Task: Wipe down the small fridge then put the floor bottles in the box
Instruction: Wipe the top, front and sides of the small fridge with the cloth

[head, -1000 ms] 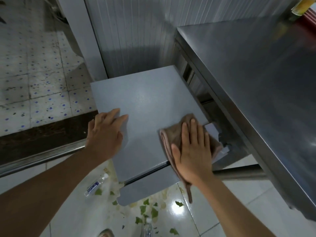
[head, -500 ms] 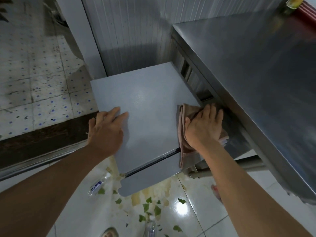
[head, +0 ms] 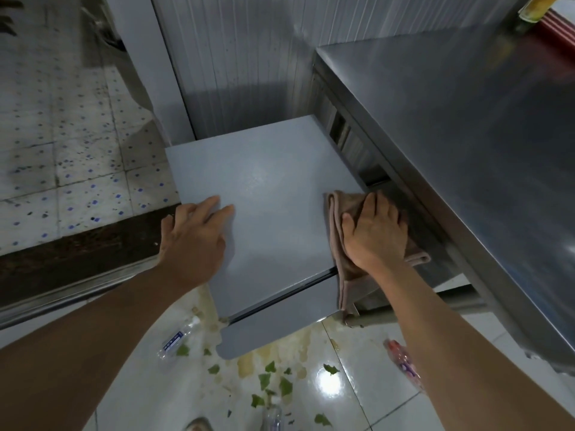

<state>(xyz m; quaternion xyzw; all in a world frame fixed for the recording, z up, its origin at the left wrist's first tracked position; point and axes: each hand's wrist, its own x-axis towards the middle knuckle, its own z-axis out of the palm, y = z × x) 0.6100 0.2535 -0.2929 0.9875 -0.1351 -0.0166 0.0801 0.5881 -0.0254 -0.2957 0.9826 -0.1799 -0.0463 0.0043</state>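
The right hand [head: 375,231] is laid on a brown cloth [head: 340,213] at the right edge of the small fridge [head: 273,194]; the fingers are bent over the cloth and down the fridge's right side, and the cloth is pressed against that edge. Part of the cloth is draped down past the front right corner. The left hand [head: 194,241] is rested flat on the left front part of the fridge top, fingers nearly straight and slightly spread, nothing held; the thumb lies over the left edge.

The fridge top is grey and is seen between the two hands. The fridge door is seen below the front edge. The fridge is set just beside a stainless steel table [head: 466,135], against a ribbed metal wall [head: 249,57].

On the white tiled floor [head: 357,409], in front of the fridge, three bottles are seen: a clear bottle with a blue label [head: 177,339] below the left forearm, a bottle with a pink label [head: 401,359] partly hidden by the right forearm, and a clear bottle [head: 272,415] at the lower frame edge. Green leaf scraps [head: 281,385] and a yellowish stain [head: 267,353] lie between them.
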